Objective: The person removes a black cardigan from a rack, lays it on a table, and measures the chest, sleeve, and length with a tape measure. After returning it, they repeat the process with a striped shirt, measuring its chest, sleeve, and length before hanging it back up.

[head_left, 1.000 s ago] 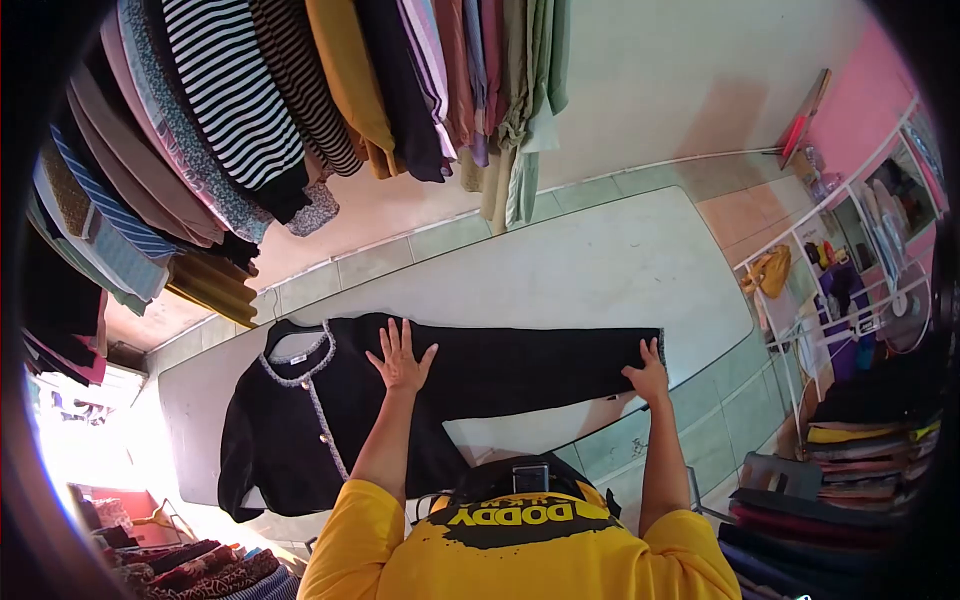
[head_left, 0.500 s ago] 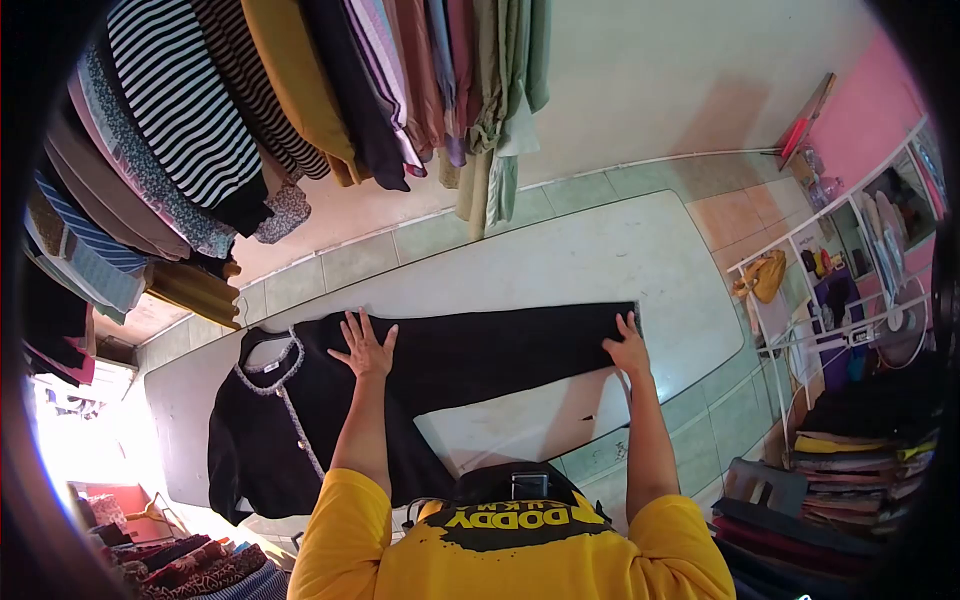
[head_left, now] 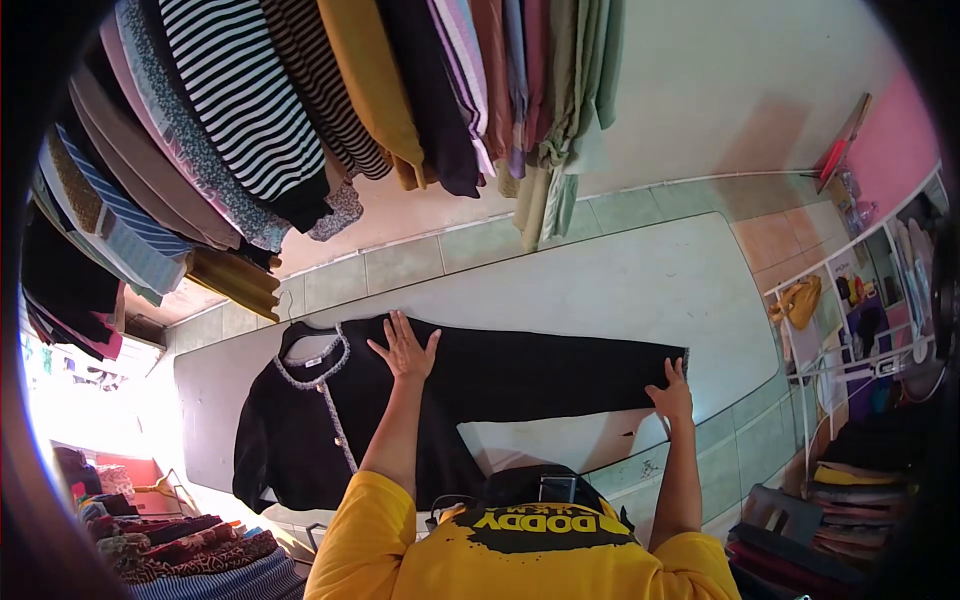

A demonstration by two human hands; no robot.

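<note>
A black garment (head_left: 540, 376) with grey braided trim at its neck and front lies on a pale board (head_left: 620, 280), one sleeve stretched out to the right. Flat on the shoulder end of that sleeve rests my left hand (head_left: 405, 349), fingers spread. My right hand (head_left: 672, 393) touches the sleeve near its cuff, its fingers apart. Inside the neckline a small label shows, and a hanger hook (head_left: 288, 303) sticks out above the collar.
Clothes (head_left: 240, 100) hang along the upper left. Folded fabrics (head_left: 190, 550) are piled at the lower left, with more stacks (head_left: 850, 510) at the lower right. A white rack (head_left: 830, 265) stands at the right, holding a yellow item (head_left: 797, 302).
The view has shifted, so the board, clothes and garment appear farther right. Both hands remain on the sleeve, which now slopes down more toward the cuff.
</note>
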